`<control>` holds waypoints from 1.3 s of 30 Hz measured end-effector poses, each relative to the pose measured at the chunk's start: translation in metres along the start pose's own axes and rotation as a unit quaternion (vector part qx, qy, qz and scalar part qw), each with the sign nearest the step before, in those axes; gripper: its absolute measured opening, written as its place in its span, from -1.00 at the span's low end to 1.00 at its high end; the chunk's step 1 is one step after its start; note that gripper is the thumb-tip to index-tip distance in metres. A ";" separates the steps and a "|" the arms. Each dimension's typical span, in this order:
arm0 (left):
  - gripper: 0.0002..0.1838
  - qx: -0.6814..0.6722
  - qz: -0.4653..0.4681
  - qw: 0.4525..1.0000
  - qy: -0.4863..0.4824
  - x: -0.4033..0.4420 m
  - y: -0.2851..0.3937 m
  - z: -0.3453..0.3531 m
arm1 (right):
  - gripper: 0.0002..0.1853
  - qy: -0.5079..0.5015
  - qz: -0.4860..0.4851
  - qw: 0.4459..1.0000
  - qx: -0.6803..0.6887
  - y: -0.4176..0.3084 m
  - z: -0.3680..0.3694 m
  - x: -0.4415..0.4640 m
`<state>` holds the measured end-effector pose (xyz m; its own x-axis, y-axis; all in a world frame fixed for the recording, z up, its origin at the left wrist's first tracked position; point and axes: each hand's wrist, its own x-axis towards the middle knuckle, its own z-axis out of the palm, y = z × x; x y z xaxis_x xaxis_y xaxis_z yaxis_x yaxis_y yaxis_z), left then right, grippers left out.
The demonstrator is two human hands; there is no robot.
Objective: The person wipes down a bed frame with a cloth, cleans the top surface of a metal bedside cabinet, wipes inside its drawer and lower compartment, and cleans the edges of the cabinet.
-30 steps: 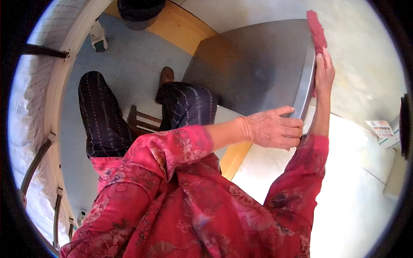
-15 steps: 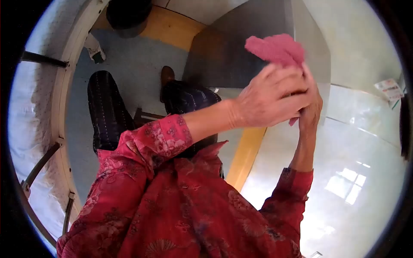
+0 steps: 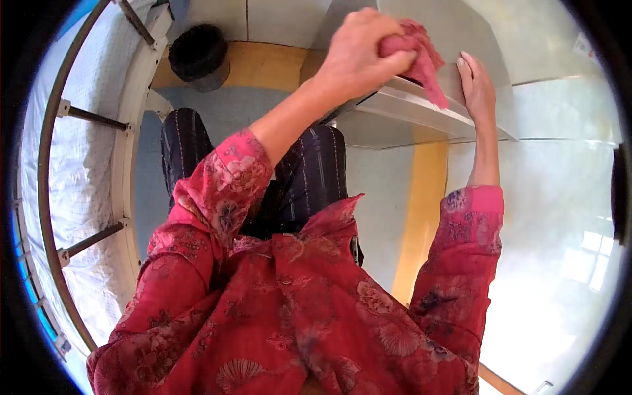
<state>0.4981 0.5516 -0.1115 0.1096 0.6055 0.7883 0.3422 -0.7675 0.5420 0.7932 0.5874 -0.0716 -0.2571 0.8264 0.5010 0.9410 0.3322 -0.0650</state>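
My left hand (image 3: 362,56) is closed around a crumpled pink cloth (image 3: 431,62), whose loose end hangs down over the pale edge of a grey cabinet-like unit (image 3: 461,33). To its right, my right hand (image 3: 477,89) rests against the unit's light grey surface, its visible fingers extended and no cloth in it. The unit's pale lower edge (image 3: 421,105) runs below both hands. Part of the cloth is hidden in my left hand.
A black bin (image 3: 199,56) stands at the upper left by the wall. On the left is a metal-railed frame (image 3: 46,151) with white bedding (image 3: 85,171). My knees (image 3: 316,158) are below the unit. Shiny pale tiles (image 3: 526,250) lie on the right.
The pink cloth has passed from my right hand to my left. My right hand now lies on the grey surface. The view has shifted, showing more of the bin and railed frame.
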 end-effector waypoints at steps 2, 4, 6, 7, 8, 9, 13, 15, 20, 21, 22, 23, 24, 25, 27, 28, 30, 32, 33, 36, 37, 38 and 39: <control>-0.75 -0.181 -0.197 0.954 0.132 -0.020 0.002 0.006 | -0.60 0.010 0.016 1.000 -0.018 -0.002 0.001 -0.002; -0.77 -0.235 -0.301 0.912 0.149 -0.057 -0.019 0.020 | -0.61 0.020 0.024 0.999 -0.037 -0.002 0.001 0.002; -0.81 -0.305 -0.363 0.860 0.186 -0.103 -0.035 0.050 | -0.62 -0.009 0.030 0.999 -0.035 -0.001 0.002 0.002; -0.81 -0.310 -0.344 0.863 0.200 -0.119 -0.043 0.066 | -0.62 -0.005 0.021 0.999 -0.035 -0.005 0.000 0.004; -0.81 -0.315 -0.324 0.866 0.213 -0.126 -0.048 0.076 | -0.59 -0.024 0.045 0.998 -0.027 -0.010 -0.003 0.003; -0.78 -0.216 -0.278 0.918 0.181 -0.122 -0.047 0.071 | -0.57 -0.042 0.068 0.997 -0.022 -0.016 -0.007 0.002; -0.69 -0.243 -0.295 0.908 0.173 -0.081 -0.058 0.066 | -0.60 -0.055 0.092 0.994 -0.012 -0.026 -0.006 -0.001; -0.69 -0.177 -0.271 0.931 0.171 -0.057 -0.089 0.076 | -0.60 -0.061 0.098 0.993 -0.015 -0.030 -0.007 -0.001; -0.71 -0.103 -0.291 0.927 0.214 0.015 -0.201 0.123 | -0.59 -0.098 0.105 0.990 -0.003 -0.028 -0.006 -0.002; -0.75 -0.107 -0.273 0.937 0.190 0.030 -0.231 0.129 | -0.59 -0.100 0.106 0.989 0.005 -0.028 -0.005 -0.002; -0.77 -0.112 -0.255 0.946 0.164 0.045 -0.261 0.135 | -0.59 -0.103 0.109 0.989 0.013 -0.030 -0.007 -0.003; -0.81 -0.073 -0.223 0.951 0.202 0.060 -0.294 0.148 | -0.59 -0.110 0.112 0.988 0.009 -0.030 -0.006 -0.003; -0.80 -0.034 -0.191 0.951 0.240 0.072 -0.322 0.159 | -0.59 -0.115 0.116 0.987 0.006 -0.031 -0.005 -0.002; -0.80 -0.038 -0.197 0.950 0.239 0.080 -0.338 0.164 | -0.59 -0.119 0.121 0.985 0.003 -0.031 -0.005 -0.003; -0.81 -0.192 -0.074 0.939 0.274 0.087 -0.356 0.161 | -0.59 -0.128 0.120 0.984 -0.001 -0.027 -0.003 -0.003; -0.81 -0.193 -0.081 0.939 0.271 0.081 -0.350 0.160 | -0.59 -0.128 0.118 0.985 -0.003 -0.025 -0.003 -0.006; -0.80 -0.089 -0.229 0.949 0.197 0.063 -0.329 0.158 | -0.59 -0.132 0.117 0.984 -0.002 -0.023 -0.001 -0.003; -0.72 -0.147 -0.298 0.929 0.161 0.026 -0.291 0.149 | -0.59 -0.133 0.113 0.985 0.002 -0.021 -0.001 -0.002; -0.70 -0.157 -0.294 0.926 0.178 0.002 -0.257 0.139 | -0.59 -0.130 0.110 0.985 0.001 -0.018 -0.001 -0.003; -0.62 -0.148 -0.248 0.943 0.164 -0.076 -0.193 0.119 | -0.59 -0.134 0.117 0.984 0.012 -0.023 0.002 -0.007; -0.64 -0.169 -0.256 0.940 0.148 -0.100 -0.167 0.112 | -0.59 -0.132 0.107 0.985 0.005 -0.020 0.002 -0.007; -0.69 -0.177 -0.282 0.934 0.127 -0.124 -0.143 0.105 | -0.59 -0.129 0.096 0.987 -0.003 -0.018 0.002 -0.007; -0.76 -0.176 -0.283 0.936 0.113 -0.144 -0.120 0.095 | -0.59 -0.132 0.108 0.985 0.004 -0.022 0.000 -0.008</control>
<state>0.5303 0.5766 -0.3176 -0.2105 0.9063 0.3666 -0.0468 -0.3839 0.9222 0.7744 0.5734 -0.0748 -0.1009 0.9673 0.2326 0.9784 0.1389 -0.1532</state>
